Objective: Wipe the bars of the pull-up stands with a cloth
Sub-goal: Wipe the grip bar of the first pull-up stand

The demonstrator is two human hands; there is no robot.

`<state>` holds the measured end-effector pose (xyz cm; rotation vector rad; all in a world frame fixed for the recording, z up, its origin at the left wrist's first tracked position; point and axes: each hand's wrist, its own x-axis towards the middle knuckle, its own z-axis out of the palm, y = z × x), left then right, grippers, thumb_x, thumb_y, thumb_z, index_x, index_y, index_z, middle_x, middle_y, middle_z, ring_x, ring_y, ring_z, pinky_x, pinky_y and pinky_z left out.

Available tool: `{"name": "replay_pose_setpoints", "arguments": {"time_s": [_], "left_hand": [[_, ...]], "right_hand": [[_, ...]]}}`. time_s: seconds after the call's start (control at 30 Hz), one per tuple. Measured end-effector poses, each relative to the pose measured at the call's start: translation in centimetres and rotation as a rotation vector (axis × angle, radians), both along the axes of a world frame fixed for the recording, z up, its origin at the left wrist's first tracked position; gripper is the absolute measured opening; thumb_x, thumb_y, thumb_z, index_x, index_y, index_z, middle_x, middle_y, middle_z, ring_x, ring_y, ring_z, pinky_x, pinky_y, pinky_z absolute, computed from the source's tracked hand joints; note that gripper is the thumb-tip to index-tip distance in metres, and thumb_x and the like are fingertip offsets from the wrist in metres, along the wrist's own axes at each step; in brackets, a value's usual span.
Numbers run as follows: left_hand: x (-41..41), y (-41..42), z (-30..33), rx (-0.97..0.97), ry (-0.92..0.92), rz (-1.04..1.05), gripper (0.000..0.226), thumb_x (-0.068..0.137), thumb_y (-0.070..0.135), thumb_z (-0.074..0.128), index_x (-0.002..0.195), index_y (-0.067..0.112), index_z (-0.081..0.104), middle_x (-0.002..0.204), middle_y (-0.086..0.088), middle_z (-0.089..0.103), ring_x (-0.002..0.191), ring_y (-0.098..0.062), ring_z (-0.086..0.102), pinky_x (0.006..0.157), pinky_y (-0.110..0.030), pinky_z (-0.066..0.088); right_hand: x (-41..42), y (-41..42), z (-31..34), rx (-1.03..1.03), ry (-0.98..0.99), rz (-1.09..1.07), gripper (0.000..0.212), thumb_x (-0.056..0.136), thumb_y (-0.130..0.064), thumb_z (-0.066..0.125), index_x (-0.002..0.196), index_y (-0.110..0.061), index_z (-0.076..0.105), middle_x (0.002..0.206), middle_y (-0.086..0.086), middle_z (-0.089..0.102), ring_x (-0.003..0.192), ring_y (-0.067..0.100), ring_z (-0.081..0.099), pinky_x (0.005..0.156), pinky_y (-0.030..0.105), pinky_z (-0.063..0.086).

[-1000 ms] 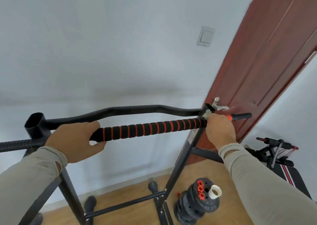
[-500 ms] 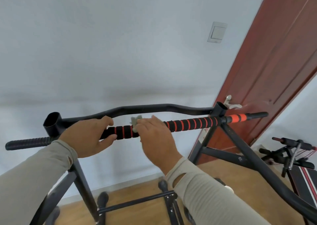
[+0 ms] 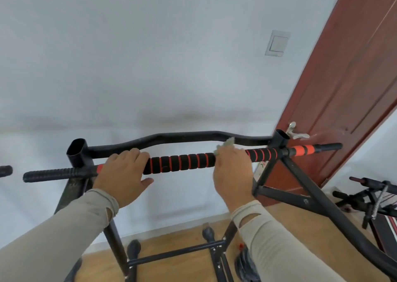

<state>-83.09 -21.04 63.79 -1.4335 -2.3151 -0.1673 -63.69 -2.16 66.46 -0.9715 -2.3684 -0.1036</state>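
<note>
**Pull-up stand, padded bar under wipe: both hands on bar**

While gripped at two places, padded bar (image 3: 182, 162): black foam with orange rings, running across centre of frame, slightly higher toward the right.

- Left hand (image 3: 123, 174): centre left of frame, fingers curled over top of bar, thumb below and not touching the foam. Beige sleeve (image 3: 64, 228) from lower left.
- Right hand (image 3: 233, 170): just right of centre, fingers curled over bar, clamped on cloth against foam. Second beige sleeve from lower right.
- Cloth (image 3: 227, 143): pale grey-green, small bunched corner showing above right-hand knuckles; remainder hidden under hand.
- Hands well apart, bare stretch of foam between them.
- Curved black bar (image 3: 182, 136): behind padded bar, joining two upright black tubes.
- Ribbed black end grip (image 3: 51, 174): far left of bar. Orange-banded end (image 3: 305, 149): far right.
- Black frame legs and crossbar (image 3: 176, 252): lower centre, on wooden floor (image 3: 171, 269).
- Red-brown door (image 3: 343, 88) with metal handle: right of frame.
- Wall switch (image 3: 277, 43): upper right, on white wall.
- Further black exercise equipment (image 3: 369, 198): lower right edge.
</note>
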Motion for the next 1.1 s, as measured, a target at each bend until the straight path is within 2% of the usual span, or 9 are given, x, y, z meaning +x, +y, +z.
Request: {"name": "replay_pose_setpoints", "arguments": {"time_s": [0.1,0.2,0.33,0.47,0.57,0.7,0.8,0.93,1.1], "left_hand": [[0.3,0.6,0.7,0.062,-0.097,0.059,0.027,0.079,0.034,0.075,0.094,0.025,0.055,0.077,0.007,0.061,0.062,-0.017,0.054,0.061,-0.033,0.044],[0.2,0.6,1.4,0.123,-0.191,0.085,0.031,0.078,0.033,0.071,0.095,0.021,0.048,0.065,0.009,0.06,0.048,-0.015,0.051,0.048,-0.029,0.038],[0.0,0.2,2.3,0.005,-0.22,0.106,0.033,0.08,0.05,0.064,0.085,0.029,0.04,0.057,0.009,0.054,0.043,-0.007,0.053,0.046,-0.028,0.047],[-0.8,-0.1,2.2,-0.002,-0.225,0.038,0.03,0.078,0.057,0.061,0.077,0.032,0.043,0.055,0.011,0.054,0.047,-0.005,0.054,0.051,-0.024,0.048],[-1.6,0.1,2.2,-0.002,-0.186,-0.081,0.028,0.076,0.061,0.057,0.072,0.034,0.049,0.064,0.015,0.051,0.058,-0.004,0.052,0.059,-0.025,0.048],[-1.0,-0.1,1.8,0.057,-0.067,-0.133,0.036,0.078,0.057,0.056,0.098,0.028,0.068,0.08,0.013,0.052,0.075,-0.013,0.055,0.077,-0.033,0.052],[0.2,-0.5,0.9,0.163,-0.114,-0.106,0.06,0.079,0.044,0.073,0.128,0.012,0.059,0.092,0.003,0.065,0.087,-0.022,0.065,0.087,-0.042,0.056],[-0.5,-1.0,1.1,0.177,-0.148,-0.194,0.044,0.086,0.046,0.058,0.118,0.015,0.054,0.081,0.006,0.065,0.074,-0.019,0.066,0.072,-0.035,0.056],[-1.7,-0.5,1.3,0.103,-0.108,-0.233,0.039,0.091,0.051,0.037,0.113,0.021,0.048,0.064,0.01,0.059,0.055,-0.016,0.06,0.051,-0.032,0.048]], "right_hand": [[-5.0,-7.7,-1.7,0.006,0.076,0.322,0.016,0.099,-0.016,0.057,0.105,-0.017,0.071,0.114,0.003,0.074,0.116,0.022,0.065,0.115,0.046,0.042],[-6.5,-9.7,-1.8,0.047,0.062,0.512,0.021,0.096,-0.015,0.058,0.111,-0.016,0.074,0.123,0.004,0.074,0.128,0.023,0.06,0.121,0.045,0.036],[-1.7,-2.6,-0.6,0.149,0.038,0.48,0.024,0.088,-0.011,0.071,0.111,-0.013,0.073,0.112,0.002,0.077,0.109,0.021,0.068,0.106,0.042,0.051],[5.4,8.6,0.4,0.036,-0.27,0.013,0.035,0.083,-0.007,0.071,0.113,-0.025,0.069,0.092,-0.006,0.072,0.091,0.018,0.071,0.083,0.035,0.058],[9.1,12.9,1.5,-0.083,-0.217,-0.218,0.028,0.087,-0.006,0.061,0.107,-0.026,0.066,0.088,0.0,0.072,0.084,0.026,0.072,0.069,0.039,0.059],[6.5,9.7,1.3,-0.026,-0.151,-0.213,0.026,0.089,-0.002,0.054,0.105,-0.019,0.066,0.089,0.001,0.072,0.08,0.022,0.073,0.068,0.034,0.061],[2.5,3.4,0.0,-0.013,-0.048,-0.037,0.018,0.094,-0.01,0.052,0.102,-0.018,0.067,0.093,-0.001,0.071,0.08,0.015,0.067,0.08,0.03,0.056],[-4.7,-7.4,-2.1,0.009,0.123,0.396,0.018,0.1,-0.016,0.055,0.109,-0.019,0.07,0.116,-0.001,0.074,0.118,0.018,0.064,0.117,0.046,0.039],[-6.0,-6.6,-1.6,0.093,0.115,0.596,0.028,0.096,-0.011,0.05,0.11,-0.014,0.073,0.117,0.004,0.076,0.118,0.023,0.064,0.112,0.041,0.043]]}}
